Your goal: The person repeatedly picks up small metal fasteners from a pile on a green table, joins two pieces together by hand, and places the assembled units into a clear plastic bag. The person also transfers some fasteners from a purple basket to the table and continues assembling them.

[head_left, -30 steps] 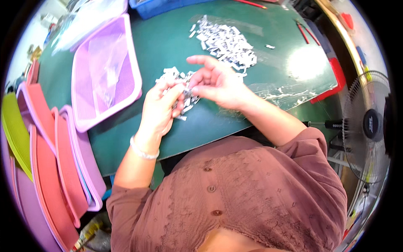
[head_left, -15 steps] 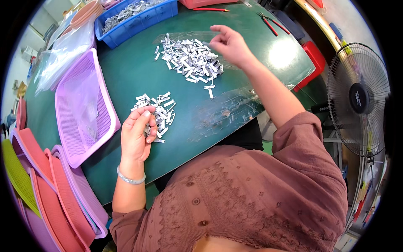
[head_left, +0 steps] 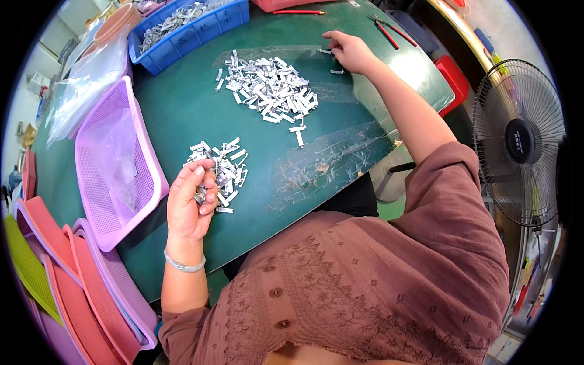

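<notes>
My left hand (head_left: 193,201) is held with curled fingers over the near edge of a small pile of light metal clip-like pieces (head_left: 229,173). Whether a piece is inside its fingers is hidden. Beyond and to the right is a larger heap of the same pieces (head_left: 271,88). My right hand (head_left: 354,53) is at the far right of this heap, index finger stretched out and apart from the thumb. One single metal piece (head_left: 325,51) lies against its lower fingertips. Another loose piece (head_left: 336,72) rests on the green table (head_left: 267,161) just below that hand.
A purple mesh basket (head_left: 157,188) with a clear bag stands at left, above stacked pink baskets (head_left: 91,286). A blue bin (head_left: 191,39) of metal parts sits at the back. Red-handled pliers (head_left: 387,35) and a red pen (head_left: 299,12) lie far off. A fan (head_left: 519,143) stands right.
My right hand has moved right, away from the large heap, and two single pieces now show beside it. My left hand stays curled at the small pile. The whole view has shifted slightly.
</notes>
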### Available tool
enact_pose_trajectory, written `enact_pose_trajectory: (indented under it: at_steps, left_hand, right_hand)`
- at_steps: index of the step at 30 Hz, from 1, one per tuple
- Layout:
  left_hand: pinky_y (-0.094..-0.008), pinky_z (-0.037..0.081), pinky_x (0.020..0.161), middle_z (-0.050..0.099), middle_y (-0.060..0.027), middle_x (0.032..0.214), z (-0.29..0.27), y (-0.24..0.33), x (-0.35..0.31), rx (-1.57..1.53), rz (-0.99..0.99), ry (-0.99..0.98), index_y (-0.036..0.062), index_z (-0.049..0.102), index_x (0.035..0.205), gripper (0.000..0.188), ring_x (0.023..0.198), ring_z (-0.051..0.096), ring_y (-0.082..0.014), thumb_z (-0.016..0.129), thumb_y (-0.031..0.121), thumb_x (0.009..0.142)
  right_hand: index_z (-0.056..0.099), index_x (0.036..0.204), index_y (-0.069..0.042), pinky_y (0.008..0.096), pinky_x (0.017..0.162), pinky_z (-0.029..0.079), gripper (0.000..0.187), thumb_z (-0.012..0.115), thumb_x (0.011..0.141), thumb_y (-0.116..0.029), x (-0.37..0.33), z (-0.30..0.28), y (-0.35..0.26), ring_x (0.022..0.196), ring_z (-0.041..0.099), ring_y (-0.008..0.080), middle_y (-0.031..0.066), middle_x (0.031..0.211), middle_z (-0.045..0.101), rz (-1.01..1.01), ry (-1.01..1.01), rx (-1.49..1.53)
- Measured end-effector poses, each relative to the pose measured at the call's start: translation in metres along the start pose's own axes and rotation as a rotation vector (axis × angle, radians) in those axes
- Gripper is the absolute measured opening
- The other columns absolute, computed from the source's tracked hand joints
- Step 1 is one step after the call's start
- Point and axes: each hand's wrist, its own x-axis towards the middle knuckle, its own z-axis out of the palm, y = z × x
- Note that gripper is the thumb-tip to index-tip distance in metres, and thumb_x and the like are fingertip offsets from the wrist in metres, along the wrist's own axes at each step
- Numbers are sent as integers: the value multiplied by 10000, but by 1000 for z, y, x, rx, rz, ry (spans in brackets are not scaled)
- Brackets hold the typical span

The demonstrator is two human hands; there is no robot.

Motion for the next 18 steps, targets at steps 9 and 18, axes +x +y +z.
enact_pose_trajectory:
  at_steps: [9, 18]
  left_hand:
    - [-149, 346, 381, 508, -91, 819, -11, 6, 3, -293, -79, -79, -46, 512, 1009, 232, 623, 464, -116, 480, 136, 870]
    - [-184, 374, 427, 530, -93, 790, -17, 6, 4, -330, -32, -49, -22, 517, 966, 181, 625, 493, -145, 486, 121, 859]
  right_hand:
    - [575, 1057, -47, 289, 723, 472, 273, 549, 789, -91, -22, -17, -28, 771, 593, 175, 90, 862, 626, -49, 67, 185]
    - [566, 1073, -51, 263, 687, 466, 325, 570, 755, 16, -86, 17, -157, 730, 571, 132, 48, 795, 609, -400, -345, 474]
